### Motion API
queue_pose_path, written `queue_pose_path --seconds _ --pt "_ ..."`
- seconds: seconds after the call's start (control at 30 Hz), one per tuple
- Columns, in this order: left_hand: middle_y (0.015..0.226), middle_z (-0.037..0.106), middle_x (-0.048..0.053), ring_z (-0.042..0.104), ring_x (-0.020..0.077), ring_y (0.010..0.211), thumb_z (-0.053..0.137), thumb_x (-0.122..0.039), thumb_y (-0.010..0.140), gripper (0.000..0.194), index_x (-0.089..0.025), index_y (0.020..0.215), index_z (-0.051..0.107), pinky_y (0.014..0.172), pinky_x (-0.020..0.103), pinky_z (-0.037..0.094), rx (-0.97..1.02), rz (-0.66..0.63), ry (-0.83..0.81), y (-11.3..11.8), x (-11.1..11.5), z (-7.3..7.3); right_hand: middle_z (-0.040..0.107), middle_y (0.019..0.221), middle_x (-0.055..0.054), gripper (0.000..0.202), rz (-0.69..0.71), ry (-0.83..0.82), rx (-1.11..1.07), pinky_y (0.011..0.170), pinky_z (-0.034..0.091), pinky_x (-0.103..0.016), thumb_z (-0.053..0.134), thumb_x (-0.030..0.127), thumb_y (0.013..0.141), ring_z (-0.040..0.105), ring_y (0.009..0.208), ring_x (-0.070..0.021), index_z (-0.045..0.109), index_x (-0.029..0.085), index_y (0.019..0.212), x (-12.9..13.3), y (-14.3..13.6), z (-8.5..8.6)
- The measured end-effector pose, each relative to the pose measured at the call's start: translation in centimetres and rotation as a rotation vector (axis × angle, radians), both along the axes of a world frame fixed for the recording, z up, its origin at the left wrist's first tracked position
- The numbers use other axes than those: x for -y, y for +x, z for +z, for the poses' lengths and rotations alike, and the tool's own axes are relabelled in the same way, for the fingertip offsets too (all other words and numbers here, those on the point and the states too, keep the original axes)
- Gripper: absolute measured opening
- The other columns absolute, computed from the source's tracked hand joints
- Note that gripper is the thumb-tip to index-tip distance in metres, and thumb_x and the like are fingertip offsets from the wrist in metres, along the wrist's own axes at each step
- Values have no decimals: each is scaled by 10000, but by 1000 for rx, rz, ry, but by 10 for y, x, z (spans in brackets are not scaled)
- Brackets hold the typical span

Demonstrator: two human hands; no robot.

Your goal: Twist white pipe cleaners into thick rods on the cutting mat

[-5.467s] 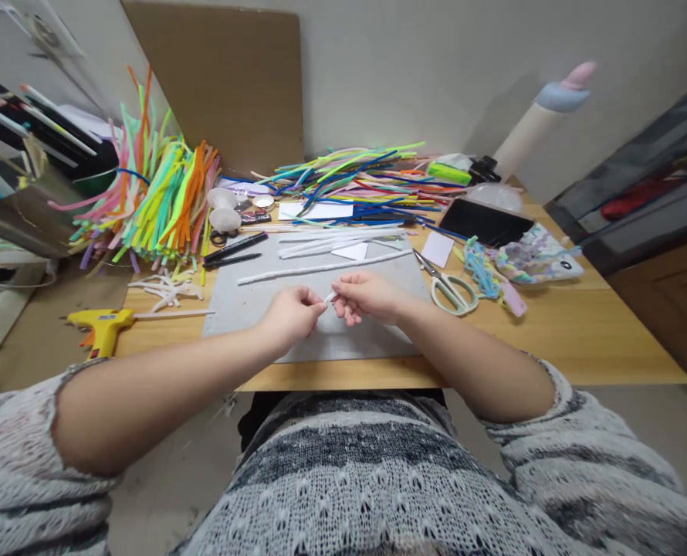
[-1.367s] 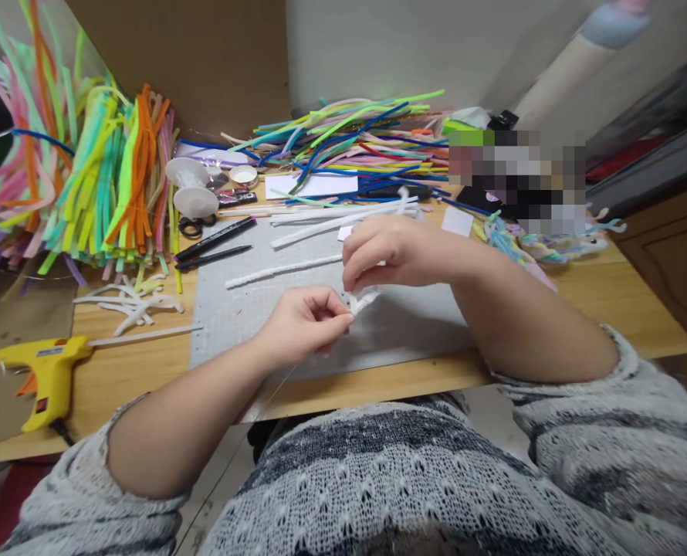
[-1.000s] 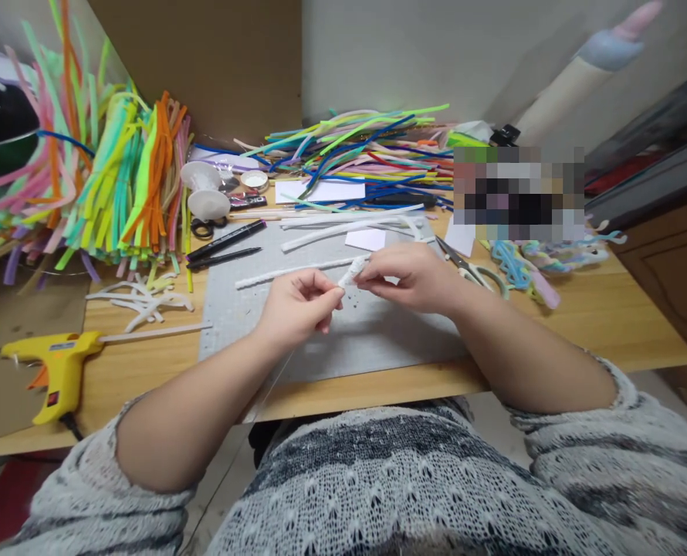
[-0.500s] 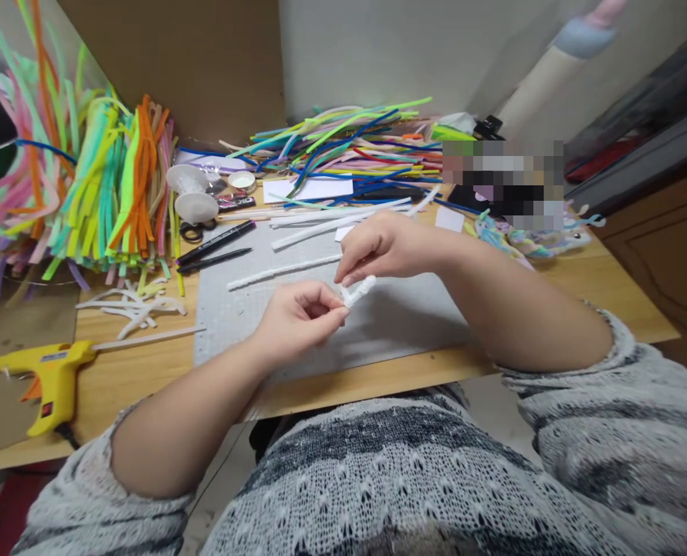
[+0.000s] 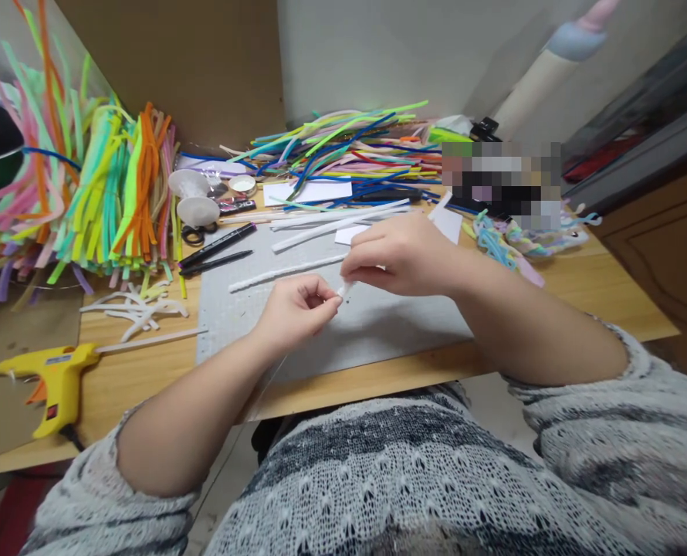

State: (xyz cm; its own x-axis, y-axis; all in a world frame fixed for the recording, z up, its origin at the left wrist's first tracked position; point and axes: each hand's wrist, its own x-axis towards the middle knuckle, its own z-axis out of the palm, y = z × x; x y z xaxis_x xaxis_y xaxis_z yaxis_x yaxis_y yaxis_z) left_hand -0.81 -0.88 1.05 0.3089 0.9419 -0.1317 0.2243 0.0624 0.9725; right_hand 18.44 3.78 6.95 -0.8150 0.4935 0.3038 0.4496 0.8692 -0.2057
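My left hand (image 5: 302, 309) pinches one end of a short white pipe cleaner (image 5: 346, 289) between thumb and forefinger. Close against it on the right, my right hand (image 5: 398, 255) has its fingers closed over the other end, hiding most of the piece. Both hands are held above the grey cutting mat (image 5: 297, 361). Behind them a long twisted white pipe cleaner (image 5: 285, 272) lies on the mat, with several smooth white pipe cleaners (image 5: 320, 234) farther back.
A yellow glue gun (image 5: 59, 378) lies at the left beside white offcuts (image 5: 138, 309). Black pens (image 5: 216, 245), scissors (image 5: 191, 234) and a wire spool (image 5: 197, 210) stand behind. Bundled coloured pipe cleaners (image 5: 97, 193) fill the left; a loose pile (image 5: 343, 147) runs along the back.
My right hand has come down over the white pipe cleaner, covering the part that stuck out to the right. My left hand has shifted only slightly.
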Motion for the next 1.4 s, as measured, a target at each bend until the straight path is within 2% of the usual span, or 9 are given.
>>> queue_pose_path --seconds 0.2,0.33,0.5,0.7,0.8,0.93,1.07,1.2,1.4 --pt "418 471 -49 402 42 330 650 -250 674 150 -147 636 547 334 153 282 72 -173 -89 -1 2 1 674 706 -4 187 98 -556 10 552 327 -202 628 320 764 545 608 -84 728 178 834 -25 -2 -14" --pt "487 545 -26 396 33 313 678 -273 652 193 -139 629 541 312 154 265 209 -33 -91 -1 0 1 684 707 -42 288 97 -788 -60 558 362 -204 599 356 782 559 612 -98 715 105 864 -25 1 -30" --pt "478 547 -33 401 38 302 678 -270 652 201 -138 613 532 306 158 263 220 139 -75 0 -6 -1 692 749 -36 200 13 -475 -15 591 355 -213 560 278 811 570 641 -104 704 145 849 -6 6 -25" --pt "375 455 -60 375 40 306 649 -251 675 160 -143 611 549 319 149 252 84 49 -75 0 -5 0 670 738 -4 136 -9 -155 -40 590 331 -216 548 215 810 549 636 -98 680 186 795 -1 5 -1" --pt "423 492 -51 380 34 320 661 -257 668 166 -145 621 547 322 148 253 87 -18 -86 -1 -2 0 665 725 5 135 -9 -204 -79 586 327 -212 578 261 803 545 632 -93 692 190 786 -11 1 0" --pt "475 528 -36 393 33 332 683 -273 654 187 -141 633 552 324 152 264 136 -89 -109 -2 -1 -2 651 664 4 192 -16 -444 -42 555 307 -212 622 328 766 531 594 -86 724 168 798 -24 0 -12" --pt "498 555 -31 370 25 306 689 -280 644 211 -141 620 533 308 157 240 232 56 -109 -1 -5 -3 648 641 7 251 -64 -595 -8 533 292 -210 600 361 774 502 555 -77 726 147 812 -23 4 -22" --pt "490 556 -34 382 28 302 692 -277 635 221 -139 599 523 308 159 239 221 161 -112 0 -10 -3 668 687 -3 207 -64 -493 75 547 293 -216 574 310 799 514 579 -85 717 165 840 -11 6 -14" --pt "376 459 -62 368 39 299 672 -274 659 183 -145 611 551 311 152 240 108 50 -103 0 -6 -3 647 700 -7 173 -39 -272 -22 586 308 -227 570 290 805 515 622 -97 696 172 789 -10 3 4"
